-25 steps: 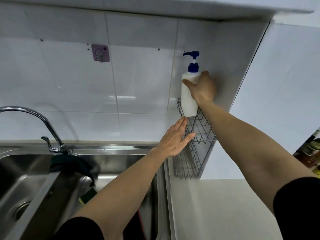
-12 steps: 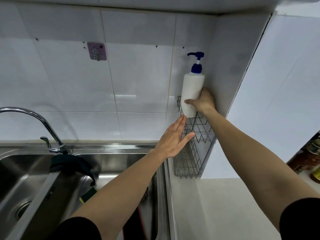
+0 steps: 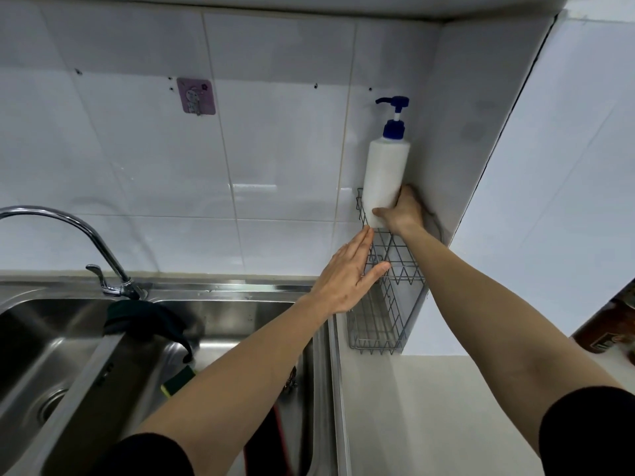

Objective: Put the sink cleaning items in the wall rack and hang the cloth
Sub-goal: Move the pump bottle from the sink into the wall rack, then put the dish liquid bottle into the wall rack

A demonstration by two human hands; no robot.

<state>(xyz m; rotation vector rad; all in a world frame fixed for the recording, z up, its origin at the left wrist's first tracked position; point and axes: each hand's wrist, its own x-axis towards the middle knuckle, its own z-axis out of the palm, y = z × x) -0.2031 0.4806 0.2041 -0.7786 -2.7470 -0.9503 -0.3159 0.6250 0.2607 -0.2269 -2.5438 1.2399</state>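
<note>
A white pump bottle (image 3: 386, 173) with a blue pump head stands upright with its base at the top of the wire wall rack (image 3: 385, 314) in the corner. My right hand (image 3: 402, 211) grips the bottle near its bottom. Flat against the rack's left side lies my left hand (image 3: 347, 273), fingers straight and holding nothing. A dark cloth (image 3: 144, 317) is draped over the divider of the steel sink (image 3: 240, 314). A green and yellow sponge (image 3: 177, 379) lies in the right basin, partly hidden by my left arm.
A pink adhesive hook (image 3: 196, 96) is stuck on the tiled wall left of the rack. A chrome tap (image 3: 86, 242) arches over the sink. A red item (image 3: 278, 438) shows under my left arm. Jars (image 3: 611, 328) stand at the right edge of the white counter.
My right hand has slid from the bottle's upper part down to its base, and the bottle has shifted slightly right and lower into the rack top. The left hand stays on the rack.
</note>
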